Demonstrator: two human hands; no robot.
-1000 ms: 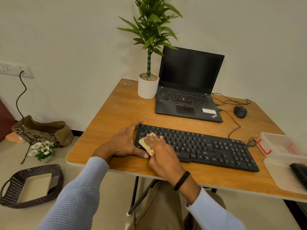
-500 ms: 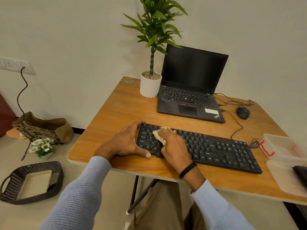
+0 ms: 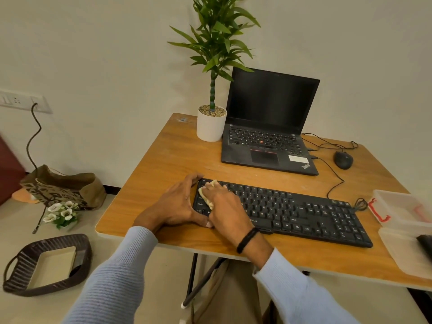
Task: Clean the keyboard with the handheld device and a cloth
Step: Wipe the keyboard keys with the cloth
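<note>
The right hand (image 3: pixel 224 206) has its fingers curled over a small folded yellowish cloth (image 3: pixel 207 192) and presses it onto the keys at the top-left corner of the black keyboard (image 3: pixel 304 213). The left hand (image 3: pixel 175 204) clasps that same end. Its index finger hooks round the back corner just past the cloth, and its thumb lies along the front edge under the right palm.

From where I stand, the main worry is a fold of cloth catching under a keycap beneath those fingertips and levering it off. Rubbing hard could also just push grit down between the keys. If the left fingers loosen, a firm stroke away from them could skid the keyboard into the clear plastic container (image 3: pixel 402 206) well off to the right, or tug the thin cable (image 3: pixel 336 183) running back toward the laptop (image 3: pixel 264 141). Its screen is dark, but if it is only asleep, the pressed keys may well type into it.
</note>
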